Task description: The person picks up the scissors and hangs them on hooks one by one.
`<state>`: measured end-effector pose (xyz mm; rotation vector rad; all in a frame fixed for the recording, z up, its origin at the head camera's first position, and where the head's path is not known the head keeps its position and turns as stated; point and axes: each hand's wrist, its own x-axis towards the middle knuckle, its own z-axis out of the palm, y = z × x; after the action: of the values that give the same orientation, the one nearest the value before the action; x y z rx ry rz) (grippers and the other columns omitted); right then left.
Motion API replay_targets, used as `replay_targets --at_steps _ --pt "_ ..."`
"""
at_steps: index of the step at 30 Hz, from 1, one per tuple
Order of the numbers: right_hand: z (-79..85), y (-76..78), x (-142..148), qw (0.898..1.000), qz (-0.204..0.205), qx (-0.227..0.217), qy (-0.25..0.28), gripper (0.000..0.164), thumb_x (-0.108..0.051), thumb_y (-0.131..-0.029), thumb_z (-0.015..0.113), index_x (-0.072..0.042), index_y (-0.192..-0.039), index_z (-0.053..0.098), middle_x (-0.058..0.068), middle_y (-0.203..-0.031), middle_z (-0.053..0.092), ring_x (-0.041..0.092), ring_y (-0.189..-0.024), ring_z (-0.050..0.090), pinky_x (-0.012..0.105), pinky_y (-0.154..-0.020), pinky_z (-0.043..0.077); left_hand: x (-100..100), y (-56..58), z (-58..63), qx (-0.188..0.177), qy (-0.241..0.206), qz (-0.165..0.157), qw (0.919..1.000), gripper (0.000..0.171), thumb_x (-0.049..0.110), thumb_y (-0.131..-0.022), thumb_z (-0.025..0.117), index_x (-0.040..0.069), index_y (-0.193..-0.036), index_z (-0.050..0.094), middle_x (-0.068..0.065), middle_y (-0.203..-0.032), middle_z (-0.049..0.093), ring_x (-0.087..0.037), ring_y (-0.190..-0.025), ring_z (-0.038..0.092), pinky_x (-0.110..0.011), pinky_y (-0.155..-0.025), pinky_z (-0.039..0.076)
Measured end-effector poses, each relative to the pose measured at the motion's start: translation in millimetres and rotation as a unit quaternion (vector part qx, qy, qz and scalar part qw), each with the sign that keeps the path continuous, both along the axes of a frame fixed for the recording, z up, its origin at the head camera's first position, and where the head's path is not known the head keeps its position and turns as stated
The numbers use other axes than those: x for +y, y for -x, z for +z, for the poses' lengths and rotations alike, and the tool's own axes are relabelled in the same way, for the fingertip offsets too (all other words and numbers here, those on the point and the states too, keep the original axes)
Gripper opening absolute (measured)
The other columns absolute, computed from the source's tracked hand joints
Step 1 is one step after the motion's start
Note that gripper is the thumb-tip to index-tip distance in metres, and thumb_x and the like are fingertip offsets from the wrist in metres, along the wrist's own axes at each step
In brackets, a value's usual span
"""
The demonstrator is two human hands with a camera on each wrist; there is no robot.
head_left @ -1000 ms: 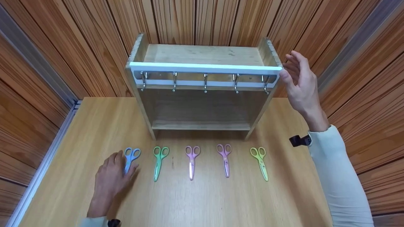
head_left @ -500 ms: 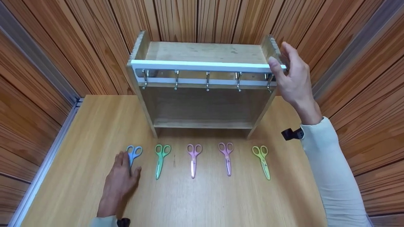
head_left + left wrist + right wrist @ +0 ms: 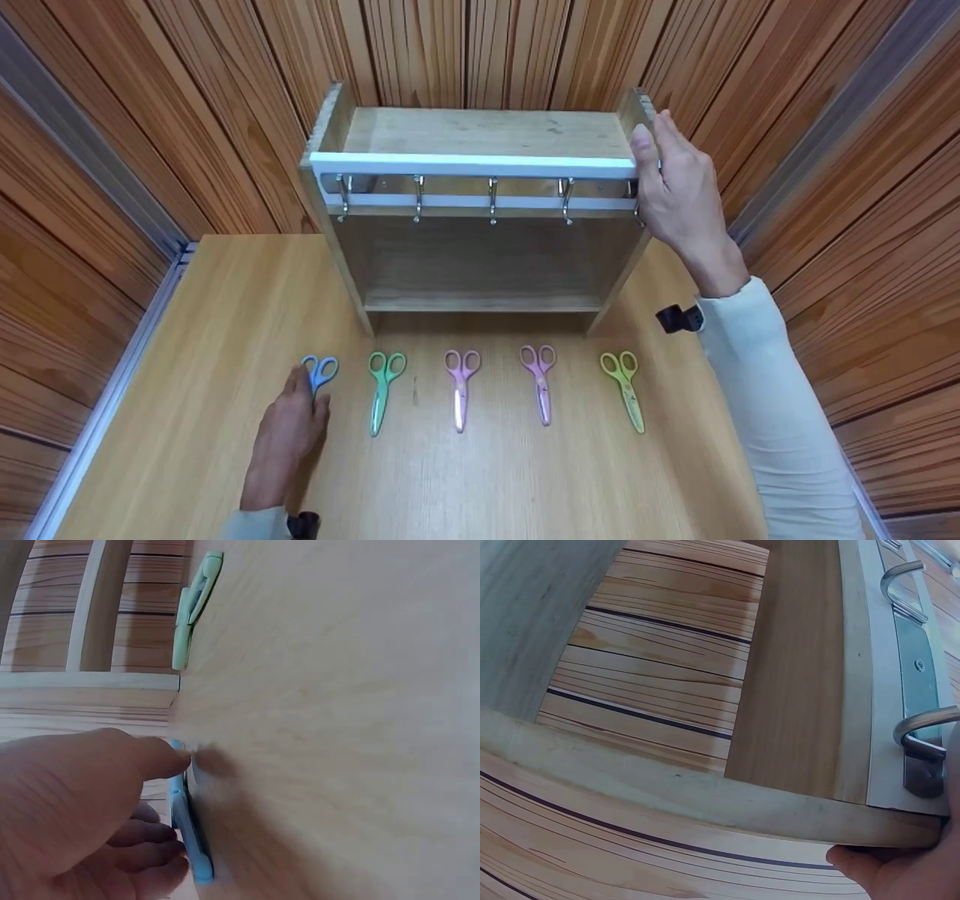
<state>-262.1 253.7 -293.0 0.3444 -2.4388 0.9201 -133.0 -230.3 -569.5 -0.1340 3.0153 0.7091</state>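
My left hand (image 3: 285, 439) is low over the table at the left. Its thumb and fingers pinch the blue scissors (image 3: 322, 371) along the blades, with the handle loops pointing away; in the left wrist view the blue scissors (image 3: 187, 825) lie between thumb and fingers, flat along the tabletop. At the upper right corner of the wooden shelf unit (image 3: 480, 262), my right hand (image 3: 679, 191) grips the side panel, thumb over the end of the white hook rail (image 3: 480, 165). A fingertip (image 3: 847, 862) shows against the panel's outer face in the right wrist view.
Green scissors (image 3: 380, 397), pink scissors (image 3: 460, 394), purple scissors (image 3: 541, 386) and yellow-green scissors (image 3: 626, 394) lie in a row before the unit. Several metal hooks (image 3: 493, 201) hang on the rail. Wood-panelled walls (image 3: 480, 52) enclose the table (image 3: 480, 487).
My right hand has moved left from beside the unit onto its upper corner. My left hand's fingers have closed in on the blue scissors, which stay on the table.
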Motion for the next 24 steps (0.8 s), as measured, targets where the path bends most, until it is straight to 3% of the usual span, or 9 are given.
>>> replay_targets --at_steps 3,6,12,18,20,24 --pt "0.1 -1.4 -0.1 1.000 0.001 -0.003 0.000 0.068 -0.049 -0.113 0.036 0.002 -0.159 0.038 0.018 -0.168 0.034 0.031 -0.157 0.034 0.052 -0.130 0.028 1.4 -0.3 0.7 0.008 0.007 0.000 0.9999 0.051 0.012 -0.102 0.064 -0.010 -0.142 0.041 -0.018 -0.099 0.052 -0.021 -0.065 0.055 -0.027 -0.051 0.049" --pt "0.2 -2.8 0.4 1.000 -0.005 -0.005 -0.002 0.068 -0.048 -0.113 0.037 0.002 -0.159 0.038 0.019 -0.168 0.034 0.033 -0.156 0.034 0.053 -0.129 0.029 2.9 1.0 4.3 0.017 0.016 -0.004 0.9997 0.043 0.010 -0.102 0.063 -0.012 -0.136 0.047 -0.020 -0.099 0.055 -0.022 -0.066 0.055 -0.031 -0.053 0.051" --pt "-0.6 -3.7 1.1 1.000 -0.021 -0.013 -0.013 0.067 -0.048 -0.112 0.038 -0.001 -0.159 0.040 0.019 -0.167 0.038 0.036 -0.155 0.038 0.057 -0.124 0.034 11.3 4.7 9.7 -0.015 0.028 0.001 0.9995 0.030 0.007 -0.102 0.061 -0.013 -0.124 0.056 -0.019 -0.091 0.057 -0.025 -0.068 0.058 -0.039 -0.060 0.057" --pt "-0.1 -1.7 0.8 0.999 -0.030 -0.015 -0.028 0.067 -0.049 -0.112 0.036 0.000 -0.157 0.043 0.019 -0.166 0.039 0.034 -0.156 0.036 0.055 -0.127 0.032 21.3 10.9 10.7 -0.007 0.062 0.001 0.9981 0.028 0.001 -0.099 0.061 -0.017 -0.119 0.064 -0.024 -0.087 0.062 -0.028 -0.068 0.062 -0.048 -0.068 0.063" --pt "0.7 -0.4 0.2 0.999 -0.029 -0.014 -0.032 0.067 -0.049 -0.112 0.036 0.001 -0.156 0.046 0.019 -0.166 0.040 0.033 -0.157 0.036 0.054 -0.128 0.031 23.1 11.9 10.6 0.001 0.070 0.006 0.9975 0.026 0.001 -0.098 0.063 -0.017 -0.116 0.066 -0.024 -0.083 0.062 -0.028 -0.066 0.061 -0.047 -0.067 0.063" --pt "1.5 1.7 0.1 0.999 -0.023 -0.005 -0.037 0.066 -0.048 -0.112 0.036 0.004 -0.149 0.053 0.022 -0.161 0.047 0.030 -0.158 0.036 0.053 -0.129 0.031 24.9 13.2 10.1 0.025 0.086 0.021 0.9958 0.019 0.001 -0.095 0.064 -0.015 -0.102 0.069 -0.018 -0.073 0.059 -0.025 -0.059 0.054 -0.039 -0.054 0.056"
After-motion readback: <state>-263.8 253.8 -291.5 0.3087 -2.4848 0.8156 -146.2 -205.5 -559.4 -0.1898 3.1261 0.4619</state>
